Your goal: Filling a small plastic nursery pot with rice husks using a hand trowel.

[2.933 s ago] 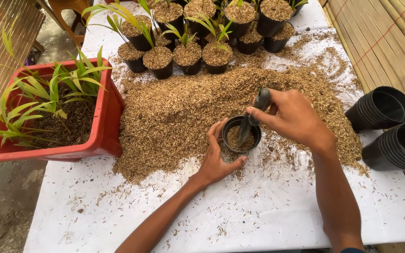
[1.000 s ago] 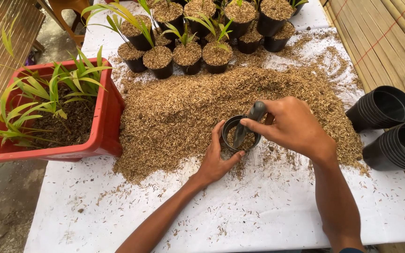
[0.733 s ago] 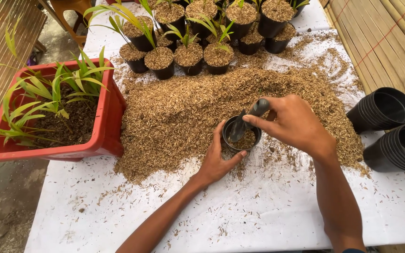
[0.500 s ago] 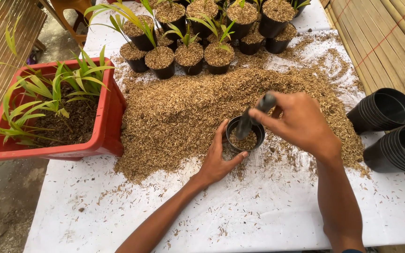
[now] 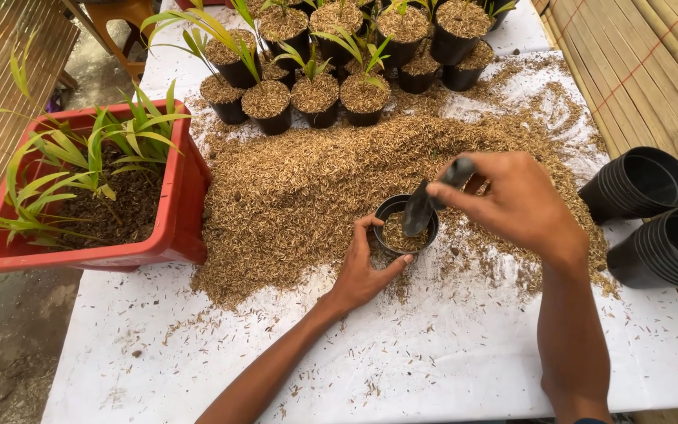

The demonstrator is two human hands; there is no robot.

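Far out to the left of the hands, the red planter [image 5: 178,196] of green seedlings is sitting idle. The left hand [image 5: 359,271] is curling half-closed around the near side of the small black pot [image 5: 406,225], steadying it. Just right of it, the right hand [image 5: 515,200] is pinching a small dark trowel [image 5: 425,204], blade tipping into the pot. It looks like the filling step with husk from the heap [image 5: 308,173] behind; the pot seems only partly full, so another scoop is likely needed.
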